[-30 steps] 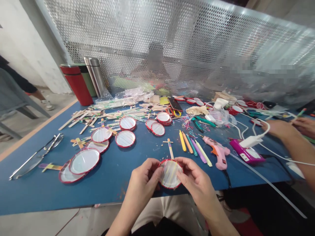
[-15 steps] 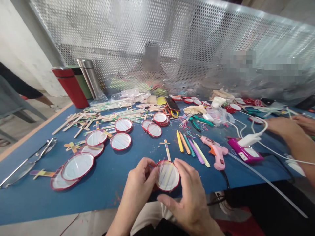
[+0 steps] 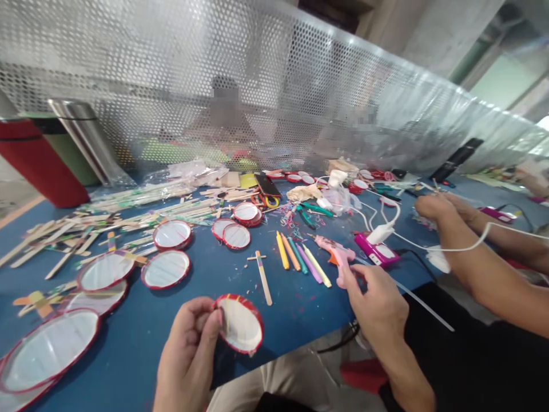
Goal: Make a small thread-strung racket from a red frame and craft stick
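Observation:
Near the table's front edge, my left hand (image 3: pixel 191 343) pinches a red-rimmed round disc (image 3: pixel 241 323) by its left rim, its pale face tilted toward the camera. My right hand (image 3: pixel 377 300) is at the handle of the pink glue gun (image 3: pixel 338 254), thumb and fingers curled at its lower end; the gun still lies on the table. Left of the gun is a row of coloured sticks (image 3: pixel 300 257). A wooden stick with a crosspiece (image 3: pixel 263 277) lies just behind the held disc.
More red-rimmed discs (image 3: pixel 166 269) and piled wooden sticks (image 3: pixel 77 229) spread over the left. Bottles (image 3: pixel 43 154) stand back left. A purple power strip (image 3: pixel 377 250) with white cables sits right of the gun. Another person's arms (image 3: pixel 476 257) reach in from the right.
My right hand has let go of the disc and moved right to the glue gun. My left hand keeps the disc, now more tilted. The view has turned right.

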Demonstrator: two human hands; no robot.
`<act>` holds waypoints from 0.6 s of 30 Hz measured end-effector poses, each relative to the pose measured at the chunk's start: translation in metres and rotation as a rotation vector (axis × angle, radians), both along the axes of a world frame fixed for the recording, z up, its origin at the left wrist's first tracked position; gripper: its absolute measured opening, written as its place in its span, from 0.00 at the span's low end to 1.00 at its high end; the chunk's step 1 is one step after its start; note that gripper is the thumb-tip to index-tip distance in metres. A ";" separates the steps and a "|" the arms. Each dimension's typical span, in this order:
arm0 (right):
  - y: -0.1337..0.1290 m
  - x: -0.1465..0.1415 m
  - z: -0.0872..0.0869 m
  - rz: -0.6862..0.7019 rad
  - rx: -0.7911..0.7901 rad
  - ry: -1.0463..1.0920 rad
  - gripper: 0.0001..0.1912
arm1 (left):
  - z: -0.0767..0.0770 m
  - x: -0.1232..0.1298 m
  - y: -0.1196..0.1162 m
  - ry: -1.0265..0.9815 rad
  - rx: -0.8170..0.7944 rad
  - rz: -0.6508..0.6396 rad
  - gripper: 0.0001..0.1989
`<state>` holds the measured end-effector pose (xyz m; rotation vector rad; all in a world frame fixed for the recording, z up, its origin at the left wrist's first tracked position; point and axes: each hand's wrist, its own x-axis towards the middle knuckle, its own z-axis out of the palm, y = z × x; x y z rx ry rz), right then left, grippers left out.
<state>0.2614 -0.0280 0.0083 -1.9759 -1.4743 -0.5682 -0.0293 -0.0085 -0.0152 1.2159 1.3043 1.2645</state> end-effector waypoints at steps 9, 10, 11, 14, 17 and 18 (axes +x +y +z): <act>0.026 0.022 0.018 -0.216 -0.547 0.381 0.13 | 0.002 -0.002 -0.002 0.046 0.012 -0.034 0.16; 0.029 0.025 0.018 -0.216 -0.547 0.405 0.11 | 0.004 0.000 -0.001 0.052 0.016 -0.052 0.16; 0.032 0.029 0.018 -0.216 -0.547 0.434 0.10 | 0.007 0.001 -0.001 0.064 0.023 -0.082 0.16; 0.036 0.041 0.015 -0.194 -0.518 0.540 0.08 | 0.012 0.005 0.000 0.086 0.032 -0.119 0.15; 0.033 0.048 0.011 -0.130 -0.427 0.676 0.08 | 0.013 0.006 -0.001 0.084 0.041 -0.120 0.14; 0.030 0.048 0.010 -0.106 -0.381 0.727 0.10 | 0.013 0.006 -0.001 0.089 0.040 -0.122 0.13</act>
